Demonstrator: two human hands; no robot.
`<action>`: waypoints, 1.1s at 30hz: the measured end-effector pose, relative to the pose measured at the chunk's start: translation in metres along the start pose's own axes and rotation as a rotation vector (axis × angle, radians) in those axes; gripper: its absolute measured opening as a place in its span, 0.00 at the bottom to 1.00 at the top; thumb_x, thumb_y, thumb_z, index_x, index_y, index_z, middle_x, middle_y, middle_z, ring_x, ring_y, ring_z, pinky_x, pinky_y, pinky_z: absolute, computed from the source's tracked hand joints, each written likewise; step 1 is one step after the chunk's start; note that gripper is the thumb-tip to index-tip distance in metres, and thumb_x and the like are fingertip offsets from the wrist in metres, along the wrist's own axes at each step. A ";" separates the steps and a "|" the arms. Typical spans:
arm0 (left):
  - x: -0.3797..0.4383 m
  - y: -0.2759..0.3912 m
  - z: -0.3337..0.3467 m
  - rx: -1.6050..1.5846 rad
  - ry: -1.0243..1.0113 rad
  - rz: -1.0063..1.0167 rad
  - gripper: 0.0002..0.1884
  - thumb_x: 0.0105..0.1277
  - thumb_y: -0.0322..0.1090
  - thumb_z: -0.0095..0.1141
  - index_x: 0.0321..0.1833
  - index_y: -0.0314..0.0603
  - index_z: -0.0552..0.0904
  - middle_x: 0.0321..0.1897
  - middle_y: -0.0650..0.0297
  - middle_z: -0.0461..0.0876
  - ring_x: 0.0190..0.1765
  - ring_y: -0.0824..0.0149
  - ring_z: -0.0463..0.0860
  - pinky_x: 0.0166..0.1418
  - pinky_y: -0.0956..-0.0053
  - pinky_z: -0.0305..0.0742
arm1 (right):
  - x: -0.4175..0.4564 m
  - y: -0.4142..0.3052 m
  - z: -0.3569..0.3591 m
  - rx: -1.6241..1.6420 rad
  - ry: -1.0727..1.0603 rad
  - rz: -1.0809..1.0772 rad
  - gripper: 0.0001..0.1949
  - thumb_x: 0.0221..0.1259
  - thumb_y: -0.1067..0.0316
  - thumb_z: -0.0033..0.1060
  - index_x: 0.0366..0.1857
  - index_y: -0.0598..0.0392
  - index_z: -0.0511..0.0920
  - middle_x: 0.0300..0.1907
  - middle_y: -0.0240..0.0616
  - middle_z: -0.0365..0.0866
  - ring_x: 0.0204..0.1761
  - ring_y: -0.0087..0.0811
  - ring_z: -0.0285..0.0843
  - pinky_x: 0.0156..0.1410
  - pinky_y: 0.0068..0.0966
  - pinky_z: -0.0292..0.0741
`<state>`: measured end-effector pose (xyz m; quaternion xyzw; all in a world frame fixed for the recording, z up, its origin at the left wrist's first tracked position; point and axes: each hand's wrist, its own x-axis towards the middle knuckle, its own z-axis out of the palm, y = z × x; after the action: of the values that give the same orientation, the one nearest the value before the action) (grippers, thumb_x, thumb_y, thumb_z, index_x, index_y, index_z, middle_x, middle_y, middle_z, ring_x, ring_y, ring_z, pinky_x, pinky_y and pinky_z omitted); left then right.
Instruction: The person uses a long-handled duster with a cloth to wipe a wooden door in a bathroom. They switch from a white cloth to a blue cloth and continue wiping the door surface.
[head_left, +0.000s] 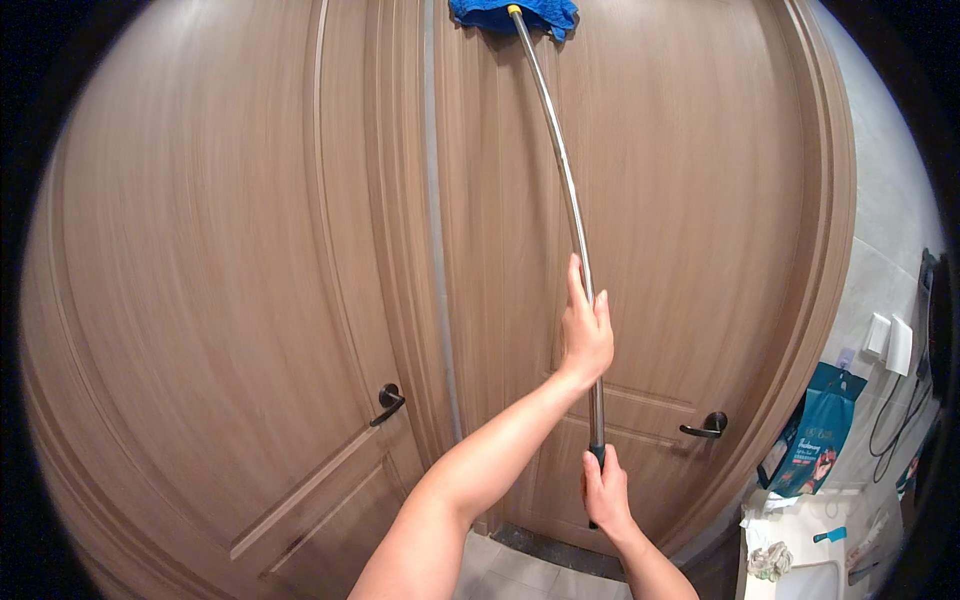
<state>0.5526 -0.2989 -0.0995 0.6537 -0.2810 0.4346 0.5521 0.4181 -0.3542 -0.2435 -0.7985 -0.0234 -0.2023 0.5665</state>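
A long metal pole (559, 142) runs up the picture, with a yellow collar at its top and a blue cloth mop head (517, 15) pressed to the upper part of the right wooden door (667, 210). My left hand (589, 337) is around the middle of the pole, its index finger stretched up along the metal. Lower down, my right hand (604, 491) grips the dark handle end of the same pole. The top edge of the mop head is cut off by the picture.
A second wooden door (210, 225) with a black lever handle (388, 405) stands at left. The right door has a black lever handle (706, 426). At right, a teal bag (817, 431) hangs above a washbasin counter (754, 577) bearing a crumpled cloth (769, 561) and a blue comb (830, 535).
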 end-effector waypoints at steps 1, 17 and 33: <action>-0.016 -0.003 -0.002 -0.012 -0.043 -0.053 0.30 0.67 0.31 0.39 0.68 0.40 0.43 0.34 0.51 0.73 0.21 0.66 0.70 0.26 0.71 0.65 | -0.005 0.016 0.002 -0.026 -0.001 0.001 0.13 0.63 0.59 0.45 0.36 0.60 0.65 0.20 0.51 0.71 0.24 0.50 0.73 0.30 0.37 0.68; -0.421 -0.025 -0.005 -0.492 -0.609 -0.912 0.31 0.62 0.29 0.51 0.62 0.37 0.47 0.35 0.59 0.76 0.34 0.68 0.79 0.40 0.73 0.76 | -0.290 0.269 -0.070 -0.576 -0.396 0.642 0.20 0.64 0.53 0.41 0.46 0.63 0.70 0.35 0.60 0.75 0.40 0.53 0.74 0.42 0.39 0.71; -0.227 -0.031 -0.073 -0.329 -0.263 -0.803 0.17 0.56 0.16 0.43 0.47 0.37 0.60 0.28 0.61 0.72 0.30 0.67 0.76 0.35 0.74 0.73 | -0.230 0.225 -0.065 -0.310 -0.148 0.165 0.12 0.57 0.60 0.53 0.35 0.59 0.70 0.23 0.54 0.73 0.28 0.55 0.73 0.32 0.41 0.69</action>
<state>0.4548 -0.2471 -0.3134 0.6641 -0.1384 0.0491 0.7331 0.2483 -0.4504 -0.5073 -0.8881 0.0317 -0.0970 0.4481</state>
